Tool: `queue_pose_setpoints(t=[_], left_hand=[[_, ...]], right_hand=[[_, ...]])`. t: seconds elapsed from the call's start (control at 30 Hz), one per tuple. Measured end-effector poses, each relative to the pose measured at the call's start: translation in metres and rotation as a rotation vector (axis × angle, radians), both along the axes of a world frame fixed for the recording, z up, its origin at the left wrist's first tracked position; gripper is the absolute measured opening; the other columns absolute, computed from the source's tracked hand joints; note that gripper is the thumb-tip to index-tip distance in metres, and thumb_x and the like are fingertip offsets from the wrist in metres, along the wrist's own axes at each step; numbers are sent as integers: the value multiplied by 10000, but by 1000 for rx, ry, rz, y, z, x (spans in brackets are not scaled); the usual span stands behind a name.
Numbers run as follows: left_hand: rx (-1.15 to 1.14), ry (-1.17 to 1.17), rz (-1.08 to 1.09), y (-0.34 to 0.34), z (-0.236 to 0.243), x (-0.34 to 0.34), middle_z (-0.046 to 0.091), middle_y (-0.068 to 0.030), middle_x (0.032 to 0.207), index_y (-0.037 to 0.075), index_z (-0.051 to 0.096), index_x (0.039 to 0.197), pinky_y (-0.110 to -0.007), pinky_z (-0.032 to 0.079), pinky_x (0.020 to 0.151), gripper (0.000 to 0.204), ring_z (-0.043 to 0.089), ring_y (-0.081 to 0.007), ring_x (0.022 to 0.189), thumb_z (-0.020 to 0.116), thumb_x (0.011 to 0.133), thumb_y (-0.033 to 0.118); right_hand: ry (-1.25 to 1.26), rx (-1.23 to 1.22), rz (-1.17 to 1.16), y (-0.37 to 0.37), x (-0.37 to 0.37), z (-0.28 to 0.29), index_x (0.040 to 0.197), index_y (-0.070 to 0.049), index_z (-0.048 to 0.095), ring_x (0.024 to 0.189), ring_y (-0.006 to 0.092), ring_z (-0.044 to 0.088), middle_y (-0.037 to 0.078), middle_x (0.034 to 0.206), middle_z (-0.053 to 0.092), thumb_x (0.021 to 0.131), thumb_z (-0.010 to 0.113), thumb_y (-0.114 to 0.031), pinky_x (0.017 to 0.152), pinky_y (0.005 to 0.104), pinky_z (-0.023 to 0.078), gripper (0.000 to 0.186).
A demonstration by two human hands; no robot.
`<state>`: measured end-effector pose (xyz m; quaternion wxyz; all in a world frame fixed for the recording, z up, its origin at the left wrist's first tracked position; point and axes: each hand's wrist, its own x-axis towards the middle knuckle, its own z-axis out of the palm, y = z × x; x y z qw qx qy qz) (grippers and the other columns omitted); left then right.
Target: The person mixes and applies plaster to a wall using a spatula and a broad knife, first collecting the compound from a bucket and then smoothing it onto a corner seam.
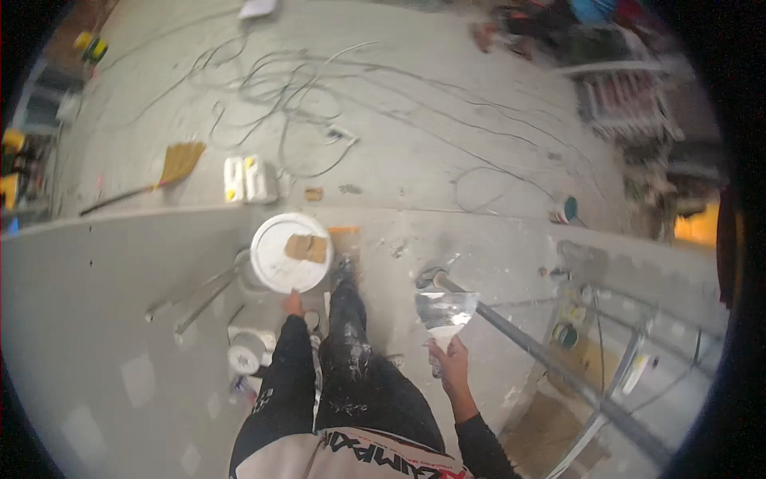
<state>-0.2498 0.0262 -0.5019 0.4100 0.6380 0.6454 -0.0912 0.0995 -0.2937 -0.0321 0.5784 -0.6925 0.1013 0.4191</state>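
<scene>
- The right hand is closed around the pale handle of a wide, flared scraper with a shiny metal blade; the blade points away from the body, above the floor.
- The left hand is at the near rim of a round white plastic lid; whether its fingers grip the rim or only touch it, I cannot tell.
- A tan, roughly rectangular block lies on the lid, right of its middle.
- A long grey metal pole slants from just beyond the scraper toward the lower right, across the space on the right hand's outer side.
- Right of the pole stand thin metal bars in a frame, with a teal round container near them.
- A low grey wall with pale patches closes off the left side; a white and grey cylindrical container sits between it and the left forearm.
- Beyond the lid are white plastic jugs with yellow caps and a straw-coloured broom with a dark handle.
- Loose dark cables tangle over the far floor.
- At the upper right, a blurred shape seems to be another person, near a white slatted crate.
</scene>
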Motion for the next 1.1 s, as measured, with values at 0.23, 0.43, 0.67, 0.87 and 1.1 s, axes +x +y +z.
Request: queue_pose_setpoints(t=[0.23,0.43,0.67,0.87,1.1], left_hand=[[239,403,-666,-69,83,100,616,-240,1207,46,551,1276,-455,414,999,480,549,-387,1160,707,825,96],[-246,-791,-264,-198,187,197,630,-197,1102,27,534,1252,-413,435,947,302,585,-325,1055,480,995,176],[-346,-792,-674,-255,261,225,535,-9,997,146,545,1183,-391,482,783,335,529,-165,911,603,930,358],[-809,-360,-713,-334,271,169,640,-57,1032,130,568,1086,-375,507,686,308,602,-178,819,524,963,409],[-712,-221,-1562,-365,298,172,650,-84,1051,63,558,1226,-450,515,790,365,632,-238,940,592,953,302]], right_hand=[[-203,-66,201,-109,-6,63,970,-14,625,625,44,523,-15,762,606,865,741,-166,556,232,438,219],[-382,-74,90,-277,-75,79,1008,-22,640,587,45,502,-34,697,587,854,750,-189,531,248,411,252],[-366,-80,-184,-399,-78,148,958,-18,638,556,58,520,-6,679,597,845,750,-203,499,253,400,244],[-282,-162,-613,-534,-190,128,920,-8,650,559,71,549,14,696,621,825,748,-148,500,251,415,195],[-240,55,-1095,-571,-247,104,938,-10,686,527,73,530,-7,667,600,813,767,-138,470,240,397,197]])
